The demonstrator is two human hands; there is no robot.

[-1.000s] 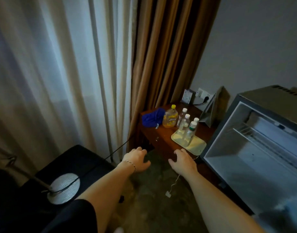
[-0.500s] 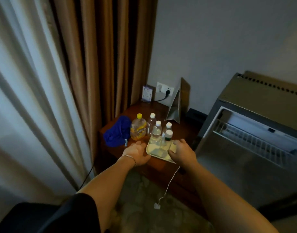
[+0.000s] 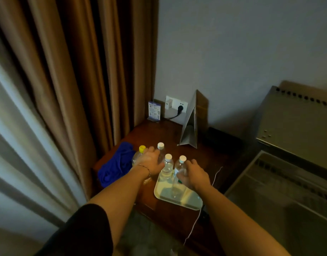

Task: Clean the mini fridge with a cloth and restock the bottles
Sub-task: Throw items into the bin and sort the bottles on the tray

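While the mini fridge (image 3: 281, 185) stands open off the tabletop's (image 3: 210, 156) right edge, the right hand (image 3: 193, 175) curls round a bottle (image 3: 179, 174) on the tray (image 3: 177, 199) at the front edge; the left hand (image 3: 149, 160) reaches among the back bottles, grip unclear, likely for restocking; the cloth (image 3: 115, 164) lies at the left edge

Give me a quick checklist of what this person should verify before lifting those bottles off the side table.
1. Right hand on a bottle: ok; its fingers curl round the white-capped bottle on the tray.
2. Left hand grip: cannot tell; it lies across the bottles behind the tray, its fingers hidden.
3. Bottles capped and upright: ok; three white caps and one yellow cap show.
4. Cloth within reach: ok; the blue cloth lies left of the bottles.
5. Fridge open: ok; the mini fridge stands open at right.
6. Fridge interior wiped: cannot tell; too dim.
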